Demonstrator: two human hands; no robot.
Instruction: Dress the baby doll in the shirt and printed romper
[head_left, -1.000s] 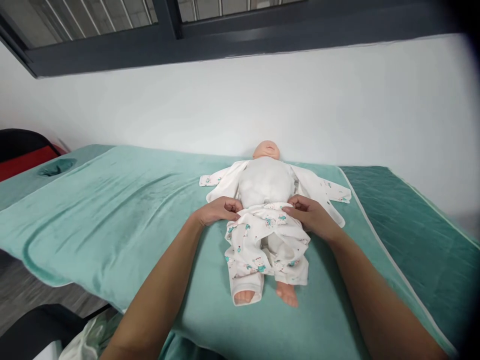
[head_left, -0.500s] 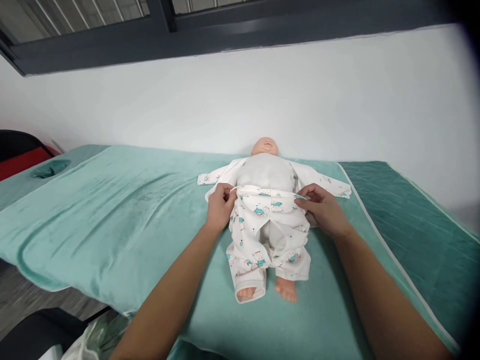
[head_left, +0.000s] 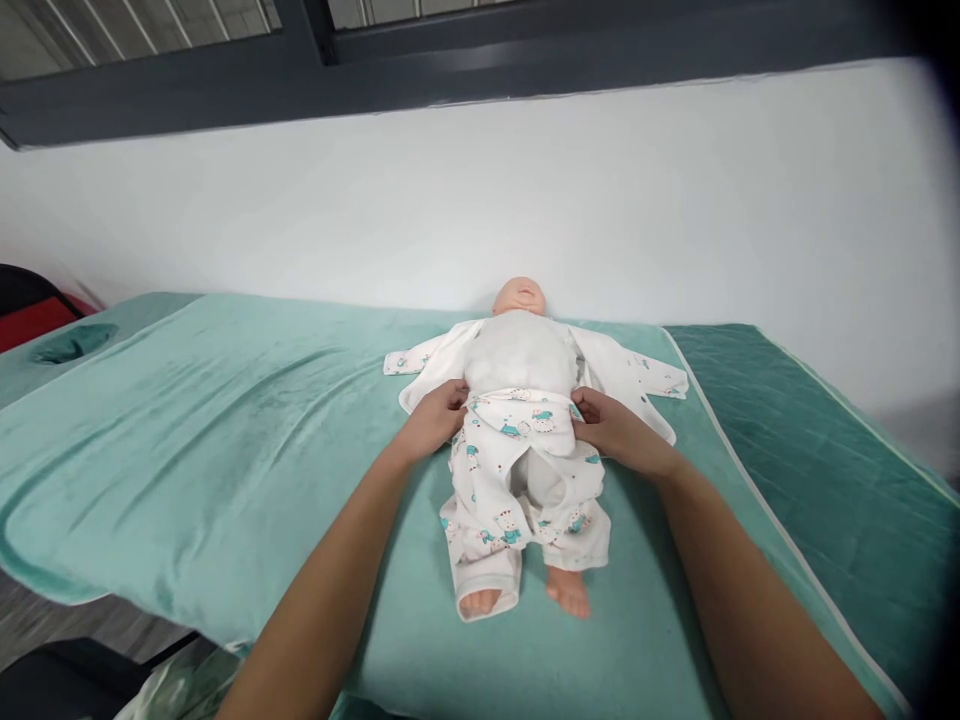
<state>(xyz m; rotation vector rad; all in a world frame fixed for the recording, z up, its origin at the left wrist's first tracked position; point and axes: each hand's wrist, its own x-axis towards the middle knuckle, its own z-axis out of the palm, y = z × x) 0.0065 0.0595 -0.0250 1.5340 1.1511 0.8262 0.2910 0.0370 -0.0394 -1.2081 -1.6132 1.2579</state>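
Observation:
A baby doll (head_left: 522, 350) lies on its back on a green padded bed (head_left: 300, 480), head toward the wall. White open-crotch baby trousers (head_left: 529, 425) with a teal and red print cover its legs up to the waist, and both feet stick out at the cuffs. My left hand (head_left: 439, 420) is closed on the waistband at the doll's hip on the left. At the opposite hip my right hand (head_left: 611, 430) pinches the waistband, its fingertips partly hidden by the cloth. A white printed jacket (head_left: 619, 370) lies open around the doll's torso, with both sleeves spread out.
The white wall (head_left: 480, 210) rises behind the bed, below a dark window frame (head_left: 420, 70). A darker green quilted cover (head_left: 810, 440) lies on the right. A black chair (head_left: 67, 680) stands at the lower left, beside pale bunched cloth (head_left: 180, 690).
The waistband no longer stretches up and wide; it sits lower and closer round the doll's waist. Both hands have come down and nearer the body, and the whole view has shifted slightly.

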